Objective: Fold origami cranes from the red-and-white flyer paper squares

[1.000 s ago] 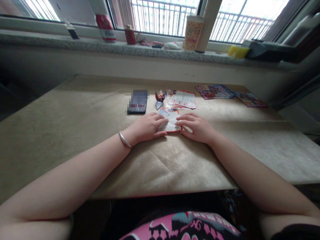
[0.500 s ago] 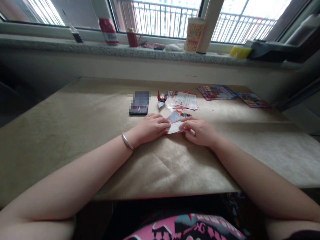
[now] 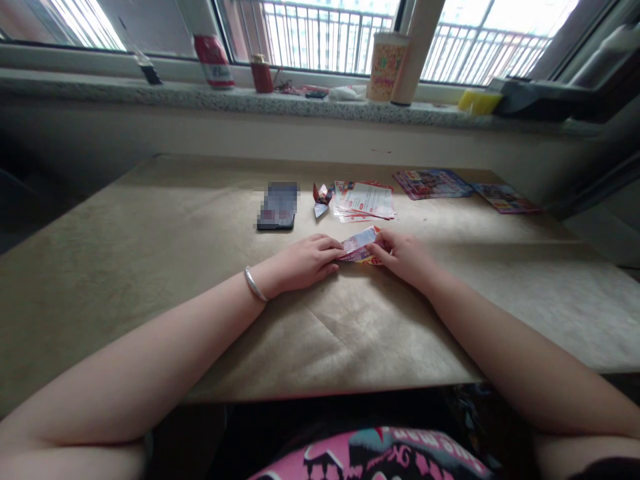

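Note:
Between my hands, low over the table (image 3: pixel 280 340), is a folded sheet of printed paper (image 3: pixel 358 247) with a pale upper part and a colourful lower edge. My left hand (image 3: pixel 316 261) has its fingers closed on the paper's left end. At the right end, the thumb and fingers of my right hand (image 3: pixel 400 253) pinch it. Just beyond lies a small folded paper figure (image 3: pixel 321 200) with pointed red and pale tips. Beside that is a loose stack of printed sheets (image 3: pixel 367 200).
A dark phone (image 3: pixel 278 207), partly pixelated, lies left of the paper figure. Colourful booklets (image 3: pixel 433 183) sit at the back right. On the windowsill (image 3: pixel 300 105) stand a red can (image 3: pixel 214 61), a red bottle (image 3: pixel 261 75), a patterned cup (image 3: pixel 387 67) and a yellow block (image 3: pixel 479 102).
The paper now shows a colourful printed lower edge where a white face showed before. My right hand has gone from fingers laid on the paper to pinching its right end.

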### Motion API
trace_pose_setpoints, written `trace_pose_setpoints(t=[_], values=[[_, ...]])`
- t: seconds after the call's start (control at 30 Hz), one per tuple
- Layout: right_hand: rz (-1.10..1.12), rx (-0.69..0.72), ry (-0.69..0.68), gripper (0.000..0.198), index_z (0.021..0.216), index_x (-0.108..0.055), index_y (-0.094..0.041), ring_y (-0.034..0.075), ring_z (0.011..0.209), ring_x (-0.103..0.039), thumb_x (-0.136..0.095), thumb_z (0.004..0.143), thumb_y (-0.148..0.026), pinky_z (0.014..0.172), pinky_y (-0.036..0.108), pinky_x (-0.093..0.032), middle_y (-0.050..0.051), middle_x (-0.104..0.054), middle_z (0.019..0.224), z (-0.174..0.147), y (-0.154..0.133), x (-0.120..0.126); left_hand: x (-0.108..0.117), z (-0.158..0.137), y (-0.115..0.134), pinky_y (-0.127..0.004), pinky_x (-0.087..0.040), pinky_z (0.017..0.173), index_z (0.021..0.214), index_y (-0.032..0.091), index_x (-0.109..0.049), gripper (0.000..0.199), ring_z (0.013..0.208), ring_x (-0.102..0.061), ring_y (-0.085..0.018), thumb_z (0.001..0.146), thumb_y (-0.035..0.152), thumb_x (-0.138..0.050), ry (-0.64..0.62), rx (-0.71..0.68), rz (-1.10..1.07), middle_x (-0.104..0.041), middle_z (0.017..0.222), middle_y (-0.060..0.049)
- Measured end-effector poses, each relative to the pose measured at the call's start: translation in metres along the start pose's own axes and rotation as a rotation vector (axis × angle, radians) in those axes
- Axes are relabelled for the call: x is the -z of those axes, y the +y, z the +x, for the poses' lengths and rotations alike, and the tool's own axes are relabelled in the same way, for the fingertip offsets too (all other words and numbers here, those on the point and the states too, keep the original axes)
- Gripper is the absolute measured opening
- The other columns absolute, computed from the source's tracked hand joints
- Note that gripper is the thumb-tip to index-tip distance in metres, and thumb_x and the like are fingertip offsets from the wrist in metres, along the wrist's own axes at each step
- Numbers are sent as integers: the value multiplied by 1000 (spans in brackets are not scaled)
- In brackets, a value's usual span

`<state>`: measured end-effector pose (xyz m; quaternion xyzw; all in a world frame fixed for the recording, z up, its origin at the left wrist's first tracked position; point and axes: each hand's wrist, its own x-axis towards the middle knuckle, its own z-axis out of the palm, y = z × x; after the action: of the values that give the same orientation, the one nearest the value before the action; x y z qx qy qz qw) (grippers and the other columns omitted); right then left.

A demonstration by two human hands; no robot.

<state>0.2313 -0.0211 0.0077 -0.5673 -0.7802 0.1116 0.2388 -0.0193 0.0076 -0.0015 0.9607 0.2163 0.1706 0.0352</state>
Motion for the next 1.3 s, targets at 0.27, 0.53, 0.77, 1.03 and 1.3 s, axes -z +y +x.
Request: trace_pose_setpoints(t=[0.27,0.53,0.77,1.03,1.3], values=[[59,-133,-31,16,79,-56,-22,14,61,-51,-61,83,-37,56,26,-32,-1,-60,67,8,8,-9,4,-1,2,-39,-51,101,131,10,-52,42,114,-60,-24,91,21,-57,-16,88,-79,-62,123,-16],[-51,-119,25,14,78,-60,-22,15,64,-54,-64,85,-34,60,27,-34,1,-64,73,7,10,-7,1,-3,0,-40,-50,105,132,12,-55,39,121,-58,-24,94,19,-49,-20,-20,-22,-58,134,-15],[-69,-125,47,11,78,-64,-22,17,69,-57,-67,83,-31,63,28,-38,3,-68,78,11,18,-5,2,-2,3,-40,-47,108,135,13,-54,43,125,-57,-24,93,20,-52,-33,-21,-18,-58,136,-15],[-256,-52,140,11,85,-65,-21,22,82,-61,-60,86,-31,67,32,-41,7,-71,92,8,15,-2,1,1,8,-40,-48,108,133,16,-55,41,123,-58,-22,92,18,-50,10,74,6,-61,134,-11],[-322,325,69,26,93,-70,-21,24,94,-59,-48,96,-36,91,38,-39,7,-73,96,4,-3,-6,-1,-1,4,-39,-45,110,142,16,-46,51,128,-54,-22,91,18,-51,-25,79,-20,-58,138,-12]])
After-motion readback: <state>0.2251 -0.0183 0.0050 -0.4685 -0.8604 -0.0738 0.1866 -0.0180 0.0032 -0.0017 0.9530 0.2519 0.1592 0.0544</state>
